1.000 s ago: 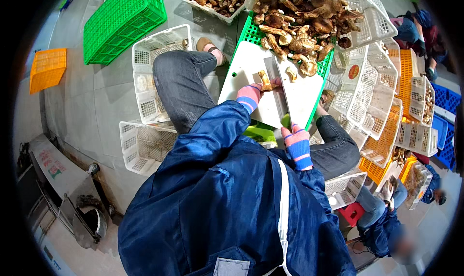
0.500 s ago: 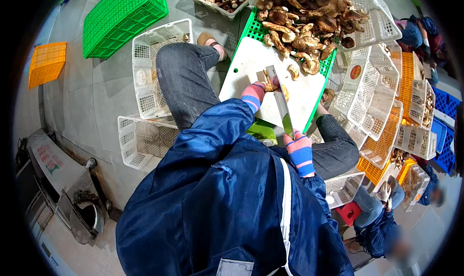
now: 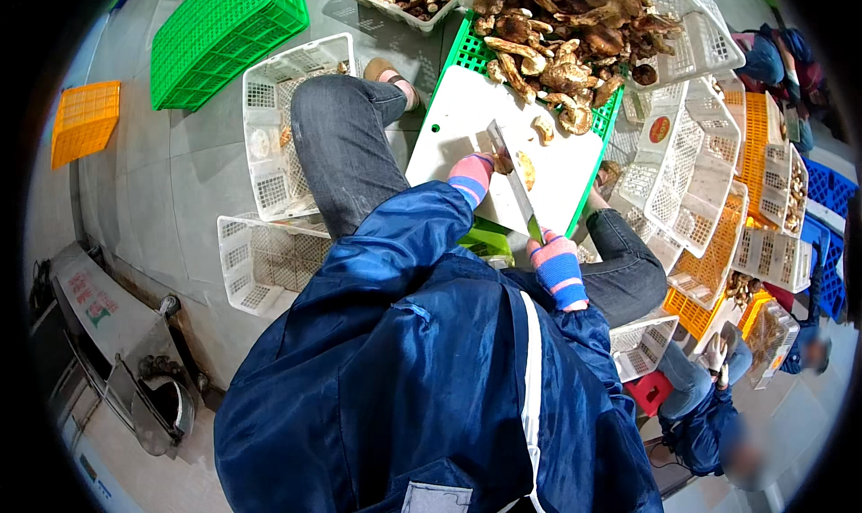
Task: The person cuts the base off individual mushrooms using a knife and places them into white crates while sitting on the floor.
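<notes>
**Knife [image 3: 518, 190] across the mushroom [image 3: 503, 164], a pale slice [image 3: 525, 170] beside the blade**

A second ago the mushroom lay whole to the left of the knife; now the blade crosses it near the middle of the white cutting board [image 3: 449, 109], and the slice shows on the blade's right. That suggests the cut is mostly through, though the fingers hide whether the held part is fully severed.

The left hand [image 3: 473, 174] has its grip clamped on the mushroom; the right hand [image 3: 554, 248], at the board's near edge, has its grip wrapped around the knife's green handle.

The blade is long, straight, shiny metal. The slice is smooth and cream-coloured, while the mushroom pile [image 3: 584, 42] beyond the board's far edge is brown, curled and rough. Beneath the board sits a green perforated plastic crate [image 3: 461, 51]; the gloves [image 3: 564, 275] are striped knit.
</notes>
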Available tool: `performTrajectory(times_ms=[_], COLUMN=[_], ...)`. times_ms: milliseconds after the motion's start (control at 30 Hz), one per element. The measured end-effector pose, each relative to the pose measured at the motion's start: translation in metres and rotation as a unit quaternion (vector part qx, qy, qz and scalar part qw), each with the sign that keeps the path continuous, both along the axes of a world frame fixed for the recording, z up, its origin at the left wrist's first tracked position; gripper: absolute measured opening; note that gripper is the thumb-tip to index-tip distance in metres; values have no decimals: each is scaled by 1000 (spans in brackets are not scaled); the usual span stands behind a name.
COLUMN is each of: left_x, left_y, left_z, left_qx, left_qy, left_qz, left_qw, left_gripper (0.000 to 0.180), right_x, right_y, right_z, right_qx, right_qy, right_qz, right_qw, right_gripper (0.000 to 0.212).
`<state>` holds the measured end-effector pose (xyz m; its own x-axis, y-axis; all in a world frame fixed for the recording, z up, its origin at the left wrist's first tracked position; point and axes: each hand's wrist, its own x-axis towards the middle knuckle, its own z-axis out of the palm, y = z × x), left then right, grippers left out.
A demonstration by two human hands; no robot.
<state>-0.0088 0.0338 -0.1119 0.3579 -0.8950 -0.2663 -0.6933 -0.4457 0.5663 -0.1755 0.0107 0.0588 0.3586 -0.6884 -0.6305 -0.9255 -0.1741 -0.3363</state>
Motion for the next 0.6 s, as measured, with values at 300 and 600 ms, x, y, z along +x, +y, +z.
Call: performTrajectory(times_ms=[300, 600], left_x=[1, 33], left_y=[-2, 7], left_z=[3, 12], left_qx=[53, 131], left_qy=[-28, 27], left_qz=[-20, 128], left_qw=[998, 983], left_gripper=[21, 22], right_x=[9, 25], right_y=[-13, -23], right_z=[-46, -87], right_qx=[-14, -9], right_qy=[2, -86], right_qz=[70, 56], right_qw=[997, 995], right_gripper=[31, 34])
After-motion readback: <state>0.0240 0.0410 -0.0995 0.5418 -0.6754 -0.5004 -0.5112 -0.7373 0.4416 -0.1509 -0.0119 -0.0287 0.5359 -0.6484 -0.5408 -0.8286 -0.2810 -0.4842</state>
